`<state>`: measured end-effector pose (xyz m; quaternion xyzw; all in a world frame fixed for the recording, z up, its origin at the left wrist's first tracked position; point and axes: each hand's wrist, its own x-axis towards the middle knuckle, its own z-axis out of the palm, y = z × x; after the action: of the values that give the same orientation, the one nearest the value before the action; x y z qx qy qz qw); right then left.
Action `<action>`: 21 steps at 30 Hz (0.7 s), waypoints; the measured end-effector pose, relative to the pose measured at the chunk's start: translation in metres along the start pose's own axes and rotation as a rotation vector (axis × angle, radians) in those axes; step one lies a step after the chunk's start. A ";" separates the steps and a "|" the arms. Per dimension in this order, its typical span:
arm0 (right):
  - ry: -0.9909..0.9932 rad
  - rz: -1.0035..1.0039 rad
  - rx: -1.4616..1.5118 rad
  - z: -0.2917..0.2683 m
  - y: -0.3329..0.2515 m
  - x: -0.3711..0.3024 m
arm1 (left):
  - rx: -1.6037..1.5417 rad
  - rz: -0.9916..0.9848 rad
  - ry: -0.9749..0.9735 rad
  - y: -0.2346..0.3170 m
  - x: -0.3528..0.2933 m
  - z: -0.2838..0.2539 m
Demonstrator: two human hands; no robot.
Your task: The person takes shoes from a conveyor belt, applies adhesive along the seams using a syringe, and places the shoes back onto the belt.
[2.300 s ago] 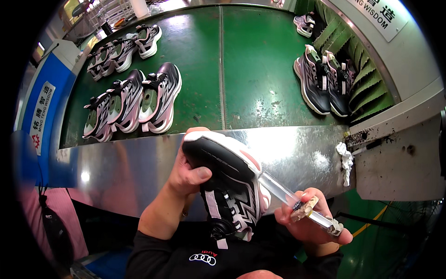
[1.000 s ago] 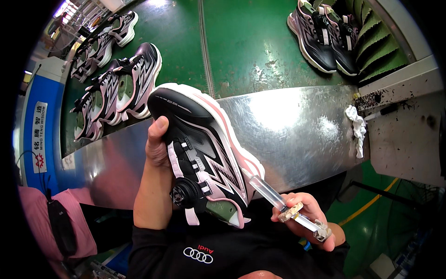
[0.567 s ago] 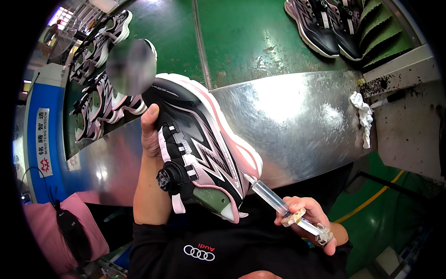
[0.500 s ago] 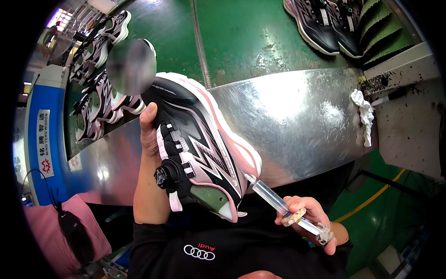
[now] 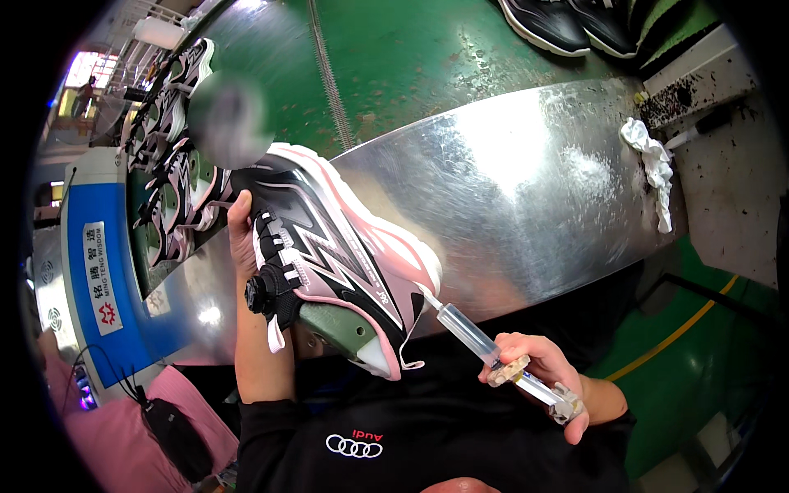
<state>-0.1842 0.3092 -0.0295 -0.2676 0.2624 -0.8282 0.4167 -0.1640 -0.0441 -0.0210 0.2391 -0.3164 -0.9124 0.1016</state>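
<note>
My left hand (image 5: 241, 234) grips a black, pink and white sneaker (image 5: 345, 255) at its front part, with the thumb showing and the other fingers hidden behind it. The shoe lies tilted on its side in the air, its white and pink sole toward the upper right. A green shoe last (image 5: 337, 327) fills its opening, and a round black dial sits on the tongue. In my right hand (image 5: 542, 374) is a clear syringe (image 5: 468, 334), fingers wrapped round its crusted flange and thumb at the plunger end. Its white tip meets the seam between sole and upper near the heel.
A metal ledge (image 5: 526, 205) borders the green conveyor belt (image 5: 411, 57). Several similar shoes (image 5: 177, 189) line the left side; a dark pair (image 5: 551, 25) sits at the far right. A crumpled white tissue (image 5: 651, 164) lies by the right wall. Someone in pink (image 5: 173, 419) is at lower left.
The view has shifted, turning the surroundings slightly. The sneaker and syringe appear a little further left, and the tip remains at the heel seam. Both hands keep their hold.
</note>
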 end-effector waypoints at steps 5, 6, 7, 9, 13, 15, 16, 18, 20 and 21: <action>-0.018 -0.004 0.004 -0.009 0.005 -0.001 | 0.063 0.017 0.026 0.010 -0.012 -0.013; -0.022 0.000 0.007 -0.009 0.007 -0.001 | 0.104 0.018 0.016 0.016 -0.017 -0.019; -0.018 -0.006 0.009 -0.008 0.008 0.000 | 0.148 0.030 0.056 0.019 -0.021 -0.030; -0.026 -0.026 -0.013 -0.007 0.011 0.003 | 0.268 0.027 0.144 0.032 -0.030 -0.057; -0.039 0.008 -0.073 -0.013 0.016 0.003 | 0.330 0.040 0.170 0.033 -0.048 -0.052; -0.090 0.003 -0.187 -0.015 0.017 0.007 | 0.413 0.069 0.152 0.034 -0.056 -0.050; -0.090 -0.001 -0.194 -0.014 0.018 0.008 | 0.454 0.085 0.144 0.035 -0.060 -0.050; -0.073 -0.004 -0.189 -0.010 0.022 0.009 | 0.536 0.115 0.125 0.036 -0.069 -0.051; -0.080 0.022 -0.246 -0.011 0.022 0.009 | 0.535 0.079 0.169 0.039 -0.080 -0.060; -0.078 0.020 -0.243 -0.011 0.022 0.010 | 0.531 0.051 0.217 0.040 -0.086 -0.065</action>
<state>-0.1845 0.2917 -0.0495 -0.3455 0.3472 -0.7750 0.3994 -0.0559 -0.0802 -0.0086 0.3456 -0.5374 -0.7638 0.0919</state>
